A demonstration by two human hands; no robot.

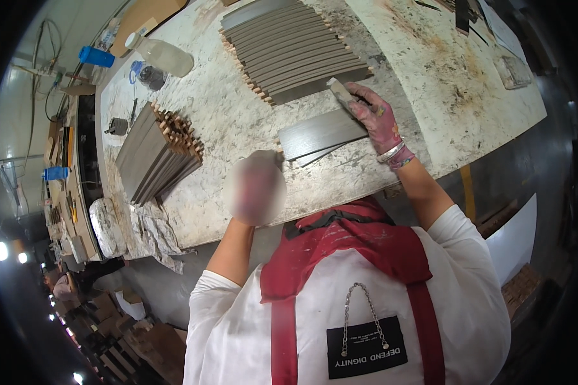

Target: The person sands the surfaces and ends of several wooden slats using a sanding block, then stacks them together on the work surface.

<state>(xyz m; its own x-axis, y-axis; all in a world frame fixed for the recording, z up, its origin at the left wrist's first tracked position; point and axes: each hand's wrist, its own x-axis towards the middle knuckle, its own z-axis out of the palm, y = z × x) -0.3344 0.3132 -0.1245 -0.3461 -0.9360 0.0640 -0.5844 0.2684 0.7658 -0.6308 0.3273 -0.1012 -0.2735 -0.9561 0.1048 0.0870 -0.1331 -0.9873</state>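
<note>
My right hand point(377, 122), in a stained pink glove with a bracelet at the wrist, is closed around a narrow greyish block point(342, 94) with a pale end. Under and beside it lie two flat grey boards point(321, 136), one partly over the other at a slight angle. My left hand point(257, 192) is over the table left of these boards; a blur hides its fingers. A dark grey patch shows at its far end, and I cannot make out whether it is glove or a held thing.
A long row of grey boards point(289, 51) with wooden ends lies at the back. Another fanned stack point(157, 154) stands left. Behind it are a large cloudy bottle point(164, 56), a smaller bottle point(149, 76) and a blue cup point(97, 56). Crumpled sheeting point(154, 231) hangs at the near-left edge.
</note>
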